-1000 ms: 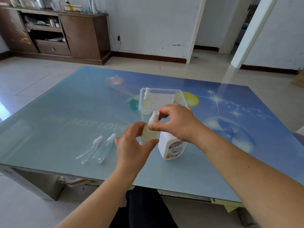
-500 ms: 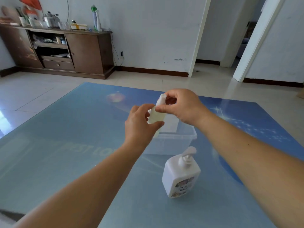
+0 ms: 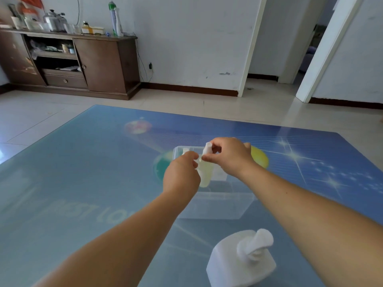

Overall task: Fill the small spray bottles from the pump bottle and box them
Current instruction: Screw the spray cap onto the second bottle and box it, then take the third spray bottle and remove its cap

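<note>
Both hands (image 3: pixel 180 175) (image 3: pixel 230 156) pinching filled bottle (image 3: pixel 205 175) over box (image 3: pixel 217 206), right fingers on cap (image 3: pixel 207 147); risk of leak if cap sits loose or crooked.

Bright, even daylight; soft glare on the glossy worktop (image 3: pixel 83 172) toward its left edge; slight motion blur, wide-angle bending at edges.

Wide bare table (image 3: pixel 72 183) lies open to the left of both arms. Dead ahead the clear box (image 3: pixel 217 206) blocks the middle, and the pump bottle (image 3: pixel 242 259) stands near the front edge, just under the right forearm.
</note>
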Demonstrator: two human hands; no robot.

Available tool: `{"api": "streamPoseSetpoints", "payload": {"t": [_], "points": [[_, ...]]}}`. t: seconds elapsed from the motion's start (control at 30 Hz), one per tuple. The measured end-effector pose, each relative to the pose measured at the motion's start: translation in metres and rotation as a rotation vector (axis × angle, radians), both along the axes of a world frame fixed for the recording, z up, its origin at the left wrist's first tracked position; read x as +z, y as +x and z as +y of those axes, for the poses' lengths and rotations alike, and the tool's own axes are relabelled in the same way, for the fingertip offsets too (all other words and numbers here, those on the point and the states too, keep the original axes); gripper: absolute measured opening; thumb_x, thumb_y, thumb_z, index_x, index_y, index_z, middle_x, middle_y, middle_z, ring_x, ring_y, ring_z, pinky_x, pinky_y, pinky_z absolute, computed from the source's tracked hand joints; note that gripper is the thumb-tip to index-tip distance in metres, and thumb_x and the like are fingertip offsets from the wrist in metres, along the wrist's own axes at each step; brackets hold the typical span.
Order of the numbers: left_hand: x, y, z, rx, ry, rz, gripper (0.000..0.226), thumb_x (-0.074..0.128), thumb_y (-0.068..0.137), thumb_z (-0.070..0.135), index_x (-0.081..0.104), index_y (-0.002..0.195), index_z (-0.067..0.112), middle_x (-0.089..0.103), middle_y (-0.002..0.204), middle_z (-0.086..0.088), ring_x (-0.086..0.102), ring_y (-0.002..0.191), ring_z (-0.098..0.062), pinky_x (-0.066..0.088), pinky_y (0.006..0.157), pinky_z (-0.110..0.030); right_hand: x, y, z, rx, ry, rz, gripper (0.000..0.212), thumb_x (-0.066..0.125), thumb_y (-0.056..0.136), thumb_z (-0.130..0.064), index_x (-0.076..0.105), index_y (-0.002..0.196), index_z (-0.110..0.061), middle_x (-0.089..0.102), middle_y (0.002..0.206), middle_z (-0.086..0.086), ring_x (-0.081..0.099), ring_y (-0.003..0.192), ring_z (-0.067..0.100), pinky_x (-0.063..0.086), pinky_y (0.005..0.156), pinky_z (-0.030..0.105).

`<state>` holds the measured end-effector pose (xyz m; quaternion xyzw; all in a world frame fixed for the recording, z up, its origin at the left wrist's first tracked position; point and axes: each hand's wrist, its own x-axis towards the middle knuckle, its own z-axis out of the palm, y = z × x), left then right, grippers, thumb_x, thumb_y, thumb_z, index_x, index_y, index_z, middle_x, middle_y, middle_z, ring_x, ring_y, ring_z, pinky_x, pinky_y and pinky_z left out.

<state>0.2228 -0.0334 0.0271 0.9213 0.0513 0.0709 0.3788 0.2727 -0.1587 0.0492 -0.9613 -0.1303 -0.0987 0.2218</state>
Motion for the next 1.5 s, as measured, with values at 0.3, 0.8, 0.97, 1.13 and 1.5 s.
{"api": "streamPoseSetpoints", "payload": {"t": [0.3,0.8,0.97,1.13,1.5], "points": [[-0.01,0.002,0.009,0.093,0.383,-0.116,0.038,0.045,0.087,0.004,0.055,0.111,0.031,0.062,0.104,0.009,0.051,0.094,-0.012,0.019,0.083,-0.027,-0.025,0.028,0.016,0.003,-0.108,0.069,0.024,0.057,0.087,-0.048,0.062,0.087,-0.024,0.064,0.089,-0.007,0.052,0.092,0.018,0.025,0.076,0.037],[0.002,-0.012,0.012,-0.007,0.251,-0.13,0.031,0.05,0.09,0.015,0.057,0.115,0.032,0.061,0.114,0.013,0.047,0.086,-0.007,0.014,0.096,-0.025,-0.013,0.017,0.01,-0.064,-0.027,0.154,0.048,0.058,0.087,-0.049,0.051,0.128,-0.026,0.056,0.123,-0.007,0.047,0.118,0.019,0.03,0.094,0.038],[0.016,-0.031,0.02,-0.061,0.181,-0.21,0.031,0.055,0.088,0.011,0.062,0.114,0.026,0.056,0.124,0.008,0.049,0.111,-0.014,0.019,0.106,-0.03,0.02,-0.016,0.006,0.006,-0.008,0.054,0.039,0.057,0.089,-0.047,0.056,0.124,-0.03,0.054,0.128,-0.005,0.045,0.121,0.018,0.033,0.1,0.039],[0.03,-0.066,0.035,-0.103,0.176,-0.291,0.035,0.059,0.084,0.004,0.064,0.114,0.022,0.04,0.141,-0.003,0.038,0.127,-0.021,0.025,0.104,-0.033,0.057,-0.061,0.019,0.15,0.048,0.045,0.026,0.059,0.09,-0.037,0.063,0.114,-0.027,0.055,0.122,-0.004,0.051,0.113,0.014,0.04,0.09,0.028],[-0.009,-0.165,0.104,0.112,0.12,-0.128,0.055,0.065,0.079,0.01,0.045,0.13,0.02,0.05,0.124,-0.004,0.053,0.109,-0.024,0.035,0.095,-0.037,0.021,-0.153,0.085,0.208,0.193,0.311,0.032,0.062,0.089,-0.025,0.06,0.121,-0.017,0.056,0.105,-0.003,0.056,0.093,0.014,0.043,0.078,0.024]]}}
